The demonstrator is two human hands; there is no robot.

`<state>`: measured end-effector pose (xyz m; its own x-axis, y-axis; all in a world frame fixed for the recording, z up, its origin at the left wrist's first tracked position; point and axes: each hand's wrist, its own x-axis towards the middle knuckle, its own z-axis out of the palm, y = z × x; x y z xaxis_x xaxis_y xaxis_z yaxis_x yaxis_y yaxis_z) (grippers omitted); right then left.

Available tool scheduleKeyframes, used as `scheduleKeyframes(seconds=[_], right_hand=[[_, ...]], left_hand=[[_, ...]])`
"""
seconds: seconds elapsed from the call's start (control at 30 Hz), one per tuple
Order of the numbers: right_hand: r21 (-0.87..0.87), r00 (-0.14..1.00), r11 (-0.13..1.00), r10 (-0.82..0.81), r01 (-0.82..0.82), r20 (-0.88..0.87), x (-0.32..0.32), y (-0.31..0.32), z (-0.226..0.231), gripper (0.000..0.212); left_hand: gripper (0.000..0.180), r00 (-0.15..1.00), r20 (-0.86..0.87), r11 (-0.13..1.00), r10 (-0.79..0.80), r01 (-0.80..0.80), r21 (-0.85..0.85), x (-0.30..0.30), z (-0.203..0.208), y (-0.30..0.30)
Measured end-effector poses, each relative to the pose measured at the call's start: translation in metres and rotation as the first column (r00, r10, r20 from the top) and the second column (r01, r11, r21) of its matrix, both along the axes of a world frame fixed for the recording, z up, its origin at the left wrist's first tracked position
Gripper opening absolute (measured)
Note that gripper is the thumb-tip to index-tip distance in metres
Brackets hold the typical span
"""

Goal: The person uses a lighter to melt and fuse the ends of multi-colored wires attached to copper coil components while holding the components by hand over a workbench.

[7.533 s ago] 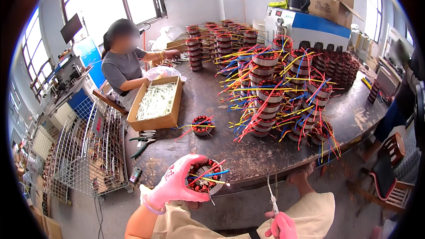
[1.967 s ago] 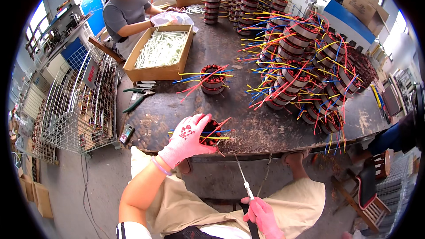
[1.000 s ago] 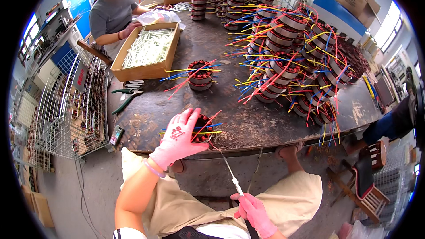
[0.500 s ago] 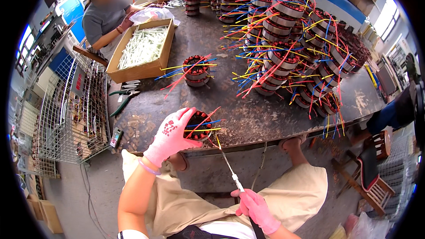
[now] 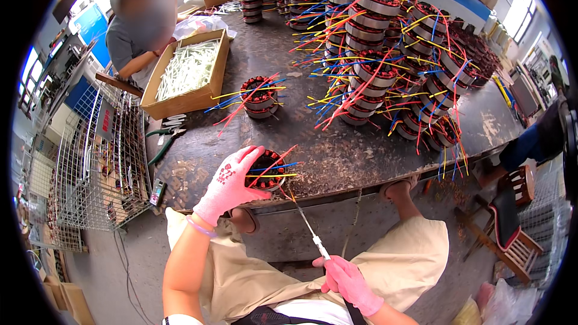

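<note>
My left hand (image 5: 227,182), in a pink glove, is closed around the side of a motor stator (image 5: 267,161) at the table's near edge. Red, blue and yellow leads point right from the stator. In my right hand (image 5: 349,281), also gloved in pink, is a slim rod-like tool (image 5: 317,241) with a white handle and a thin shaft. Its far end meets short orange-looking wire ends just below the stator; whether it grips them is too small to tell. Farther back, a second wired stator (image 5: 260,97) stands on the table.
Stacked stators (image 5: 367,54) with loose leads fill the right and back of the table (image 5: 289,102). A carton (image 5: 180,106) of white tubes and green-handled pliers (image 5: 164,146) lie left. Wire baskets (image 5: 96,162) stand beside the table. Another person (image 5: 135,30) sits at far left.
The view has shifted slightly, moving the table and stacks a little leftward. Both hands keep their holds, and the tool's far end stays by the wire ends below the stator.
</note>
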<state>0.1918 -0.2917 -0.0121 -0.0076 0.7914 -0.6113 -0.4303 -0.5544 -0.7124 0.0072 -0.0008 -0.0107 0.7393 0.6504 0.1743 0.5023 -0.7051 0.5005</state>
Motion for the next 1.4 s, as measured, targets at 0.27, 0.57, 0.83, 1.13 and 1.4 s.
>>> scheduleKeyframes(seconds=[0.27, 0.57, 0.83, 1.13, 1.4], right_hand=[[-0.001, 1.0, 1.0, -0.016, 0.016, -0.016, -0.002, 0.002, 0.001, 0.034], [0.023, 1.0, 1.0, -0.01, 0.01, -0.004, -0.005, 0.001, -0.003, 0.037], [0.006, 1.0, 1.0, -0.008, 0.008, -0.017, -0.002, -0.002, 0.0, 0.034], [0.01, 1.0, 1.0, -0.024, 0.024, 0.018, -0.006, 0.001, -0.001, 0.04], [0.0, 0.997, 1.0, 0.016, -0.016, 0.071, -0.003, 0.002, 0.004, 0.033]], left_hand=[[0.095, 0.997, 0.07, 0.998, -0.039, 0.043, -0.05, -0.002, -0.003, 0.004], [0.093, 0.996, 0.086, 0.998, -0.037, 0.041, -0.045, -0.002, -0.002, 0.004], [0.092, 0.999, 0.045, 0.997, -0.003, 0.007, -0.083, 0.002, 0.005, 0.001], [0.093, 1.0, 0.016, 0.998, 0.002, -0.001, -0.061, 0.001, 0.004, 0.001], [0.091, 1.0, 0.013, 0.999, 0.006, -0.005, -0.05, 0.002, 0.006, 0.0]])
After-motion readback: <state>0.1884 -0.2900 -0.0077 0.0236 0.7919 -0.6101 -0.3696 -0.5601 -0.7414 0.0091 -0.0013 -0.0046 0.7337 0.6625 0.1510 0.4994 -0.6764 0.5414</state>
